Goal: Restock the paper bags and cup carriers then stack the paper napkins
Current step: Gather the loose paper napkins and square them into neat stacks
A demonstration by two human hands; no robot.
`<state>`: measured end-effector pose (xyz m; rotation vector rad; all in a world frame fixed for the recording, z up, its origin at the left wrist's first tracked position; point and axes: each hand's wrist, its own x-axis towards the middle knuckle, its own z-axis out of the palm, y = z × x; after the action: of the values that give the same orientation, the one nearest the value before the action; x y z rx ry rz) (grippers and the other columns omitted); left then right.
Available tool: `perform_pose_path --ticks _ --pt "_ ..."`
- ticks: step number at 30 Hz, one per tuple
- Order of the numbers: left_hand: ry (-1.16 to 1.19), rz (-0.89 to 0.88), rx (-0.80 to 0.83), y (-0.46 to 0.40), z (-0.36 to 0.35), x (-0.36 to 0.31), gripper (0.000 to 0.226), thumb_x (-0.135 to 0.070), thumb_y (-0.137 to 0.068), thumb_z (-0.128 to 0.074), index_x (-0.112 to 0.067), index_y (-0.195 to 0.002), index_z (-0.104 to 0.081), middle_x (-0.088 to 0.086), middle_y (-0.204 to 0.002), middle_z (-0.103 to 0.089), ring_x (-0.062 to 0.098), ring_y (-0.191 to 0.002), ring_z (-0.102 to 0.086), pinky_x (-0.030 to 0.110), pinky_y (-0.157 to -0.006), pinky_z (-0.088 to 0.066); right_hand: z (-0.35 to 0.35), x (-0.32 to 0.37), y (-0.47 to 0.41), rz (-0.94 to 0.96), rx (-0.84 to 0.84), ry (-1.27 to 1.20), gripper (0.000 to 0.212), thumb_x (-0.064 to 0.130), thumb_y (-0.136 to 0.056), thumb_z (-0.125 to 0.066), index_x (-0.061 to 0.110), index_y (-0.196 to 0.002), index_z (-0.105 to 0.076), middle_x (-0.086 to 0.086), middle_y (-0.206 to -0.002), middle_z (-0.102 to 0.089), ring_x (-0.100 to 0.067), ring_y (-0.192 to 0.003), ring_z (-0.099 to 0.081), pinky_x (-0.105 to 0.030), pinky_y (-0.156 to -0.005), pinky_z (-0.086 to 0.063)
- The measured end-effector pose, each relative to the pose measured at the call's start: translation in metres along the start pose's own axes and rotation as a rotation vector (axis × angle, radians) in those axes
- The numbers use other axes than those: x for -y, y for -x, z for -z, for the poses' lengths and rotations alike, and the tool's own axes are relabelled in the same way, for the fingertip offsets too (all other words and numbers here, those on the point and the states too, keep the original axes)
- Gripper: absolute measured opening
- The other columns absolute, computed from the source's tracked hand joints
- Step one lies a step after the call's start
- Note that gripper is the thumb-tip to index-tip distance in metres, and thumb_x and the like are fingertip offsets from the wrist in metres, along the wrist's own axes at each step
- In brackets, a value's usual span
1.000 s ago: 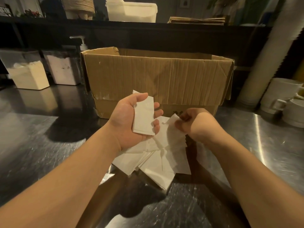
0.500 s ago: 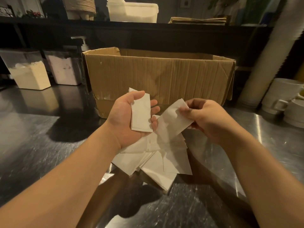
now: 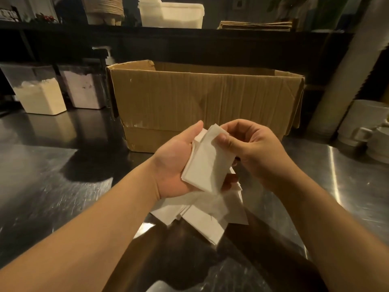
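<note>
Left hand (image 3: 179,165) palm-up, fingers curled round a small stack of folded white paper napkins (image 3: 207,165); right hand (image 3: 250,148) pinches the top napkin's upper edge, just in front of the creased corrugated cardboard box (image 3: 200,98). Loose pile of flat rectangular napkins (image 3: 210,216) lies below the hands on the scratched steel tabletop (image 3: 52,175), in front of the box.

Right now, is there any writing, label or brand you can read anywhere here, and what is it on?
None can be read.
Dark sign on the top shelf, far left: pale marks, too blurred to read.
Cardboard box: no print shows on its near face.
Napkins and powder tubs: no labels visible.
</note>
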<state>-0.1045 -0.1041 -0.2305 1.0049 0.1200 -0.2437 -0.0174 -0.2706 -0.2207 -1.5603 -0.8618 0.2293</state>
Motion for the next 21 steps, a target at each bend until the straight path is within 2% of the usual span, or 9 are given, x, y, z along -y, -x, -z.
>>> perform_pose_path --ticks 3,6,8,12,16,19,21 --pt "-0.058 0.028 0.078 0.001 -0.001 0.002 0.06 -0.064 -0.089 -0.058 -0.025 -0.134 -0.066 0.016 -0.128 -0.064 0.038 -0.117 -0.058 0.052 -0.103 -0.05 -0.004 0.0 0.001 0.01 -0.031 -0.011 0.017 0.026 -0.089 -0.072 0.017 -0.104 -0.071 0.007 -0.095 -0.074 -0.011 -0.091 -0.072 -0.027 -0.061 -0.06" --pt "-0.104 0.034 0.083 0.004 -0.002 0.002 0.056 -0.04 -0.08 -0.076 -0.024 -0.132 -0.064 0.017 -0.119 -0.066 0.035 -0.105 -0.062 0.048 -0.092 -0.053 -0.009 -0.003 0.0 0.001 -0.075 0.083 0.021 0.024 -0.092 -0.072 0.022 -0.112 -0.068 0.004 -0.106 -0.07 -0.015 -0.095 -0.071 -0.026 -0.06 -0.061" --pt "-0.135 0.043 0.043 0.005 -0.003 0.002 0.062 -0.035 -0.079 -0.075 -0.024 -0.137 -0.056 0.016 -0.118 -0.065 0.034 -0.101 -0.064 0.046 -0.088 -0.055 -0.011 -0.006 -0.001 -0.009 -0.096 0.148 0.024 0.026 -0.094 -0.069 0.025 -0.118 -0.066 0.004 -0.114 -0.067 -0.016 -0.1 -0.069 -0.026 -0.061 -0.061" --pt "-0.124 0.061 -0.016 0.007 -0.008 0.002 0.06 -0.039 -0.073 -0.07 -0.025 -0.13 -0.058 0.013 -0.105 -0.072 0.032 -0.096 -0.066 0.044 -0.084 -0.056 -0.011 -0.007 0.0 -0.035 -0.08 0.14 0.021 0.025 -0.098 -0.064 0.021 -0.118 -0.067 0.007 -0.107 -0.07 -0.015 -0.098 -0.069 -0.025 -0.061 -0.061" --pt "-0.104 0.079 -0.035 0.008 -0.007 0.001 0.062 -0.041 -0.071 -0.071 -0.022 -0.13 -0.059 0.013 -0.104 -0.072 0.029 -0.095 -0.065 0.041 -0.084 -0.055 -0.011 -0.006 0.0 -0.024 -0.099 0.136 0.016 0.026 -0.099 -0.061 0.022 -0.113 -0.067 0.009 -0.104 -0.069 -0.012 -0.094 -0.069 -0.021 -0.06 -0.059" --pt "-0.053 0.076 -0.06 0.009 -0.006 -0.002 0.058 -0.042 -0.076 -0.068 -0.018 -0.128 -0.059 0.014 -0.103 -0.071 0.028 -0.092 -0.065 0.039 -0.085 -0.053 -0.005 -0.008 -0.006 -0.03 -0.2 0.183 0.01 0.03 -0.102 -0.058 0.027 -0.107 -0.067 0.01 -0.099 -0.071 -0.011 -0.091 -0.07 -0.026 -0.071 -0.061" --pt "-0.008 0.04 -0.072 0.009 -0.004 -0.004 0.057 -0.041 -0.081 -0.066 -0.014 -0.131 -0.06 0.016 -0.107 -0.069 0.029 -0.091 -0.063 0.038 -0.085 -0.051 0.003 -0.011 -0.012 -0.129 -0.239 0.268 0.009 0.035 -0.102 -0.058 0.03 -0.106 -0.066 0.01 -0.098 -0.07 -0.011 -0.092 -0.069 -0.027 -0.075 -0.058"
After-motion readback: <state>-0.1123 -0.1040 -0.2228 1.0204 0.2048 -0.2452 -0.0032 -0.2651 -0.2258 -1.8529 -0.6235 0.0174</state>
